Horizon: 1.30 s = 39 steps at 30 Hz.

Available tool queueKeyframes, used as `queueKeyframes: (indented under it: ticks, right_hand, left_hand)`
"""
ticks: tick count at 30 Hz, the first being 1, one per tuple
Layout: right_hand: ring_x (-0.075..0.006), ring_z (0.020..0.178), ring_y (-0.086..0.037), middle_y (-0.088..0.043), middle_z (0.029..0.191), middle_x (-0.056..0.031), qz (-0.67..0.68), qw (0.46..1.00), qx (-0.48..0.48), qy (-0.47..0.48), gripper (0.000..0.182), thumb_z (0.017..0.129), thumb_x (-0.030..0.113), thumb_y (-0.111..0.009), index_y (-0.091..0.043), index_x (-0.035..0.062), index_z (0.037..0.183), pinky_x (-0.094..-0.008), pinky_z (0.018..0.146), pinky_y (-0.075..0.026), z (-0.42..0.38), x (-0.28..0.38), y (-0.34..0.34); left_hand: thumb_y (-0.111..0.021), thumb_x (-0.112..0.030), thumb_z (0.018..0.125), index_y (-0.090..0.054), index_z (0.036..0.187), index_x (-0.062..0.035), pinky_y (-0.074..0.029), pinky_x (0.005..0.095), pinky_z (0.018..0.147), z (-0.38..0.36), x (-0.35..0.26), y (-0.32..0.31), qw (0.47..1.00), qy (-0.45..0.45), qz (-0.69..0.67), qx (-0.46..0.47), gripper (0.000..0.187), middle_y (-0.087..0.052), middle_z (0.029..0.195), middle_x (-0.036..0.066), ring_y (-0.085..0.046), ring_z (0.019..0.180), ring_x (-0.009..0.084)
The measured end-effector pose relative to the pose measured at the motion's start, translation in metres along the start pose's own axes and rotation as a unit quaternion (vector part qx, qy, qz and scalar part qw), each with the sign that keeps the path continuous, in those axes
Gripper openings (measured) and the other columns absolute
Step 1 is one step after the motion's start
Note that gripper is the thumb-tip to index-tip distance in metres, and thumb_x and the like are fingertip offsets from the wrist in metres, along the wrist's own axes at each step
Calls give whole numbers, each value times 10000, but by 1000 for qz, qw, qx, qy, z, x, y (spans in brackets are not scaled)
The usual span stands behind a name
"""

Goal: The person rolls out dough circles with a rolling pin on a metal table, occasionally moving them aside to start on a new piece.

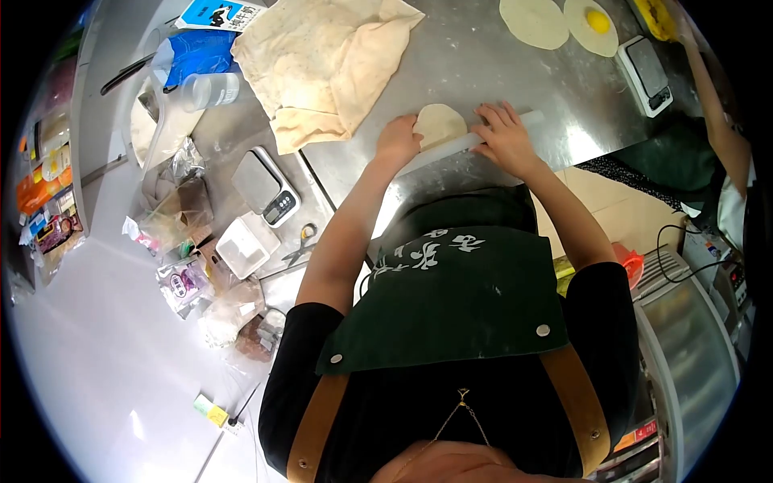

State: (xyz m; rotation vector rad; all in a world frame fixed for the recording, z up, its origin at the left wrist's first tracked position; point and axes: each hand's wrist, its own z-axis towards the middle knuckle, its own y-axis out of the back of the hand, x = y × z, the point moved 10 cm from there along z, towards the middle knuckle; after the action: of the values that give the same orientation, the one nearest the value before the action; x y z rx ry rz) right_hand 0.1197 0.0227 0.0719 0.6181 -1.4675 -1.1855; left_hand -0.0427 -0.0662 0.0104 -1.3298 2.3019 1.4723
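A small round of dough (440, 126) lies on the metal table (483, 76) between my hands. A pale rolling pin (463, 146) lies across its near edge. My left hand (399, 138) is at the dough's left edge with its fingers bent together; what they hold, if anything, is hidden. My right hand (505, 138) rests on the pin's right part, its fingers spread. Farther off are a flat dough round (535, 22) and another (581, 32) with a yolk-like yellow ball (597, 21) on it. A large folded sheet of dough (322, 64) lies at the upper left.
On the left stand a scale (262, 183), a white tray (245, 245), scissors (303, 243), a clear cup (211, 91) and several bags. Another scale (645, 76) is at the upper right. Another person's arm (719, 121) reaches toward a yellow item (656, 20) there.
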Motion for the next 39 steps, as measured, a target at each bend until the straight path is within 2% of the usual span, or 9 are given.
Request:
queueKeyframes:
  ticks: [2,5,8,15,21,27,33,36,39]
  right_hand:
    - [-306,1232,-440,-513,1249,-142,7,1000,7,-13,347,763,297,-682,-604,80,1022,-485,1095,-276,9,-1,-6]
    - [-307,1251,-429,-491,1296,-161,-81,983,-84,-140,399,818,334,-616,-584,58,1104,-500,1088,-275,28,-10,-6]
    - [-312,1297,-390,-433,1389,-150,-98,970,-123,-185,409,878,308,-539,-540,64,1207,-530,1083,-254,11,-10,-14]
    - [-359,1271,-408,-423,1399,-173,-117,971,-91,-189,452,848,263,-545,-525,51,1247,-564,1043,-285,32,-11,-12]
    - [-367,1272,-403,-417,1403,-175,-116,974,-93,-172,484,855,272,-529,-499,48,1283,-565,1039,-289,15,-7,-22]
    - [-351,1285,-390,-405,1419,-160,-102,976,-103,-163,569,834,319,-577,-465,54,1325,-538,1069,-266,25,-8,-16]
    - [-296,1249,-429,-494,1290,-113,-2,999,-24,-32,440,684,181,-734,-584,126,1094,-505,1084,-278,-40,3,-18]
    - [-272,1186,-465,-524,1181,-85,24,999,-6,-27,397,638,127,-753,-582,143,997,-490,1081,-292,-49,-5,-7]
    - [-273,1131,-484,-528,1134,-83,4,1000,-22,-7,396,639,159,-754,-585,129,995,-480,1074,-303,-33,-4,14]
  left_hand:
    - [-637,-121,793,-624,1054,-32,-483,419,806,1,1,3,999,7,-45,-1,275,-637,1032,181,-605,943,353]
    - [-641,-130,795,-630,1033,-23,-484,397,776,6,-1,6,995,3,-97,-15,262,-650,988,170,-621,888,334]
    - [-643,-138,797,-634,1020,-18,-482,377,750,8,2,5,988,3,-151,-21,253,-661,935,162,-627,847,312]
    - [-644,-139,800,-664,958,-22,-472,344,679,26,-13,10,979,-20,-201,-19,198,-662,840,127,-620,758,239]
    - [-644,-183,782,-669,922,-21,-467,375,698,32,-24,8,991,-76,-109,5,215,-651,835,156,-613,784,315]
    - [-649,-182,785,-648,997,-37,-484,416,755,30,-40,3,994,-77,62,45,257,-650,944,173,-606,899,354]
    - [-622,-108,793,-638,1024,-36,-479,447,784,-15,-82,16,981,-121,151,17,243,-637,1017,185,-597,953,364]
    - [-615,-94,791,-636,1023,-32,-477,451,791,-9,-53,20,995,-74,-56,-34,241,-634,1019,194,-592,952,377]
    - [-620,-95,785,-635,1017,-31,-476,443,782,0,-28,0,999,-33,33,5,241,-632,984,209,-592,930,391]
